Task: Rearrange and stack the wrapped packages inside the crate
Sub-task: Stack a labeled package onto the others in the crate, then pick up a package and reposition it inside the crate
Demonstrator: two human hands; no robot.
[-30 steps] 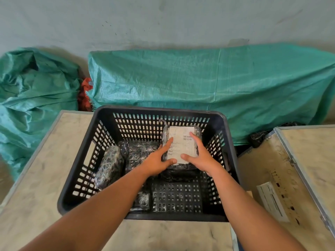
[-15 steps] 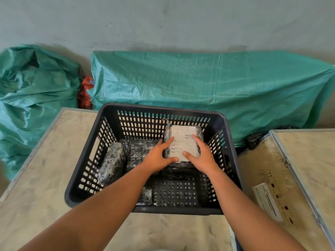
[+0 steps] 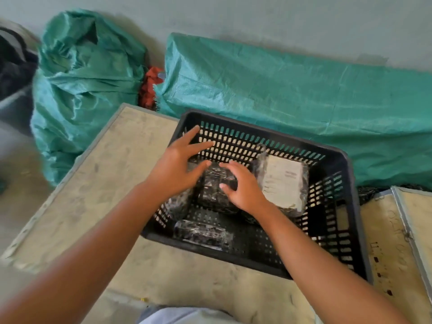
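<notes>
A black slotted crate (image 3: 336, 160) stands on a pale board. At its right lies a wrapped package with a white label (image 3: 282, 181), with nothing touching it. A black wrapped package (image 3: 214, 185) sits in the middle. My right hand (image 3: 243, 185) rests on its right side with fingers spread. My left hand (image 3: 177, 167) hovers over its left side, fingers apart, above another black wrapped package (image 3: 180, 202) leaning at the left wall. A fourth small wrapped package (image 3: 201, 233) lies at the crate's near left corner.
Green tarpaulin-covered bundles (image 3: 292, 94) lie against the wall behind the crate, with a green sack (image 3: 81, 73) at the left. A second board with a metal edge (image 3: 406, 230) adjoins on the right. The pale board (image 3: 100, 183) extends to the left of the crate.
Both hands have left the white-labelled package and moved left to the black package in the middle. The camera has swung left and tilted, so the crate appears further right.
</notes>
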